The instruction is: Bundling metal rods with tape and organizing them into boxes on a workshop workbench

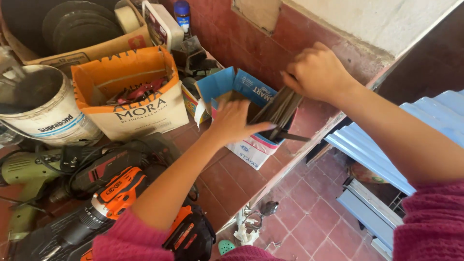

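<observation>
My left hand [233, 122] rests on the rim of an open blue and white cardboard box [251, 147] that stands on a red tiled ledge, its fingers steadying the box. My right hand [316, 72] grips the top of a bundle of thin dark metal rods [279, 112] that stand tilted inside the box. One dark rod [290, 137] pokes out sideways past the box edge. Both my arms wear dark pink sleeves.
An orange and white carton [130, 96] holding red-handled tools stands left of the box. A white bucket [46, 113], a box of dark discs [79, 29], a green drill [24, 169] and orange-black power tools [118, 188] crowd the ledge. Blue corrugated sheet [386, 150] lies below right.
</observation>
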